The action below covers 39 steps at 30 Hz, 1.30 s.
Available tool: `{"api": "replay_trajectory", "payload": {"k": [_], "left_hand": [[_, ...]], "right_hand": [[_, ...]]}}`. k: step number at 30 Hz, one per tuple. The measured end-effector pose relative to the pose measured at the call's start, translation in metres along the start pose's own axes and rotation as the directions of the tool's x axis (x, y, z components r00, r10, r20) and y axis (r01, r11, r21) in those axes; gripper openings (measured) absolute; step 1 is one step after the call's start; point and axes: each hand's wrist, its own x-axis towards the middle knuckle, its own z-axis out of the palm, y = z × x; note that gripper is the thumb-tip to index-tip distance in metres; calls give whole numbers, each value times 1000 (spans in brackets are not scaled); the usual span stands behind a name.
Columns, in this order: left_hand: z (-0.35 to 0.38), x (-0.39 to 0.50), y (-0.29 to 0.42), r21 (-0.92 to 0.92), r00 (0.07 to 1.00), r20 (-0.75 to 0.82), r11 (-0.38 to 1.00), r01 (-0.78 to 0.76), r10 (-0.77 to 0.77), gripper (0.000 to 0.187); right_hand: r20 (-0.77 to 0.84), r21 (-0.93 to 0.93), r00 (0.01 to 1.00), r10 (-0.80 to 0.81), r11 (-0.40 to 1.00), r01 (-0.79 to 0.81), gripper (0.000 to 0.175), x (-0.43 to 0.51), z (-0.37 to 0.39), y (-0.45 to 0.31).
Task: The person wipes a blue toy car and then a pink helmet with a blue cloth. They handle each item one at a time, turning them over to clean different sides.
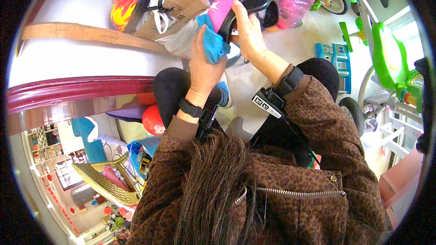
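My right hand (250,34) grips the black rim of a pink helmet (227,1), its fingers partly hidden by the rim. The helmet is tilted so that part of its dark inside shows, and a pale star-like mark is on its shell. In my left hand (206,64) is a bunched blue cloth (214,42), which lies against the helmet's lower left edge. Behind the helmet is a clear pink plastic bag (296,1). To the left stands an open cardboard box (185,5) with a white bag (160,20) beside it.
A red helmet with yellow flames (126,6) rests near a wooden strip (92,35). On the right are a blue toy (335,61) and a green ride-on toy (390,54). A red ball (153,119) and a woven basket (105,183) are at the left.
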Motion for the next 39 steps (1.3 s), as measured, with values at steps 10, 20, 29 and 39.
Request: {"api": "replay_trajectory", "payload": {"k": [10,20,29,39], "left_hand": [[-4,11,-31,-472,871,145,741,478,-470,12],[-27,28,-71,-296,934,-73,902,313,-348,25],[-34,31,-80,-436,906,-202,862,258,-373,26],[-46,43,-65,-496,914,-330,867,45,-237,23]], "right_hand": [[387,-268,906,171,961,-66,65,9,-7,-15],[362,-405,652,-666,518,754,16,15,-9,-46],[72,-885,926,-371,405,231,67,35,-30,-40],[119,-336,943,310,907,-255,36,-1,-18,1]]}}
